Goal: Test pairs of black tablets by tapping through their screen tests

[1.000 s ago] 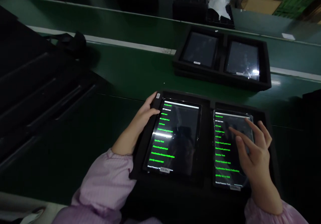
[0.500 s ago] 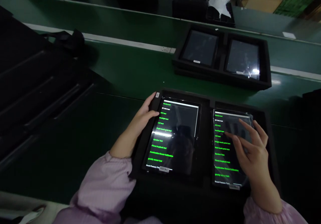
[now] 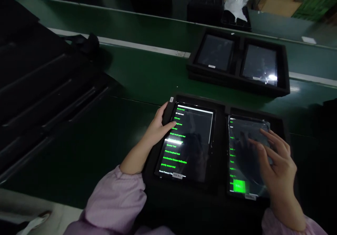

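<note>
A black tray [image 3: 222,147] in front of me holds two tablets side by side. The left tablet [image 3: 192,140] shows a list of green text lines. My left hand [image 3: 158,126] grips the tray's left edge, thumb resting on that tablet's screen edge. The right tablet [image 3: 243,150] now shows a mostly dark screen with a green square near its bottom. My right hand [image 3: 276,161] hovers over it with fingers spread, fingertips at or just above the glass.
A second black tray [image 3: 238,79] with two dark tablets lies farther back on the green conveyor belt [image 3: 137,70]. Black stacked trays [image 3: 39,84] fill the left side. Cardboard boxes [image 3: 279,1] and plastic wrap stand beyond the belt.
The right tablet's green menu has changed to a dark screen with a green square. My right hand shifted slightly right and down. The view moved a little.
</note>
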Demonstrator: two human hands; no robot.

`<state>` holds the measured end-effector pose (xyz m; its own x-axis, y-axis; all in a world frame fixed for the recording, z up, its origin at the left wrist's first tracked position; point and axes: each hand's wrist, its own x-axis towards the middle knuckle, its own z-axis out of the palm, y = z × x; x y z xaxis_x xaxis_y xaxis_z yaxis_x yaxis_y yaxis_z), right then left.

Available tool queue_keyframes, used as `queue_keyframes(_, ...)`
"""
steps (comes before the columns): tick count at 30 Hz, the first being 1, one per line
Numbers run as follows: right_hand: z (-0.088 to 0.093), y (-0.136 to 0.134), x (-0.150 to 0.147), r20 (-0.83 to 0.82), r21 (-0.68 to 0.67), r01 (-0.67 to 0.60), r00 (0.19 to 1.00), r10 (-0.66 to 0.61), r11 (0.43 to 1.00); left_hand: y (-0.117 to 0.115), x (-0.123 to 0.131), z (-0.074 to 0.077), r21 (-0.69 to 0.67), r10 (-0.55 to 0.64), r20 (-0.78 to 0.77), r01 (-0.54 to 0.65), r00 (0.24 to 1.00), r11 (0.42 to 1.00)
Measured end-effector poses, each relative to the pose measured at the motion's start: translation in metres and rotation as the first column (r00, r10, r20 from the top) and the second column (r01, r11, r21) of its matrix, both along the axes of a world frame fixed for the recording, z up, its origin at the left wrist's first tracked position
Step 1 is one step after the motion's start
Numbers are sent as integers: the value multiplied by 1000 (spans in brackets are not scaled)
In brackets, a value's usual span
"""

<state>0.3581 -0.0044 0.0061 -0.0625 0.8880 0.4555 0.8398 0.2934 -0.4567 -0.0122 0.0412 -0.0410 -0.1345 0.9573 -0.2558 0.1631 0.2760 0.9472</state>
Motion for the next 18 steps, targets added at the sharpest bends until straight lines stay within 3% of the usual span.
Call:
queue_keyframes(4,24,4,12,-30,-43,-36,999,35,998,-4,5,4,-22,99,125,-98,987,995)
queue_keyframes(7,36,37,23,118,-38,11,993,-7,999,-5,9,9,-36,136,166,-131,977,991)
queue_keyframes(11,36,118,16,267,-115,10,963,22,993,-4,9,11,8,130,145,-133,981,991)
queue_keyframes(15,27,209,-13,347,-157,-5,936,60,988,-2,6,3,80,127,167,-142,978,987)
queue_keyframes(18,17,260,-33,406,-191,26,912,55,981,3,5,-4,140,131,212,-163,968,977)
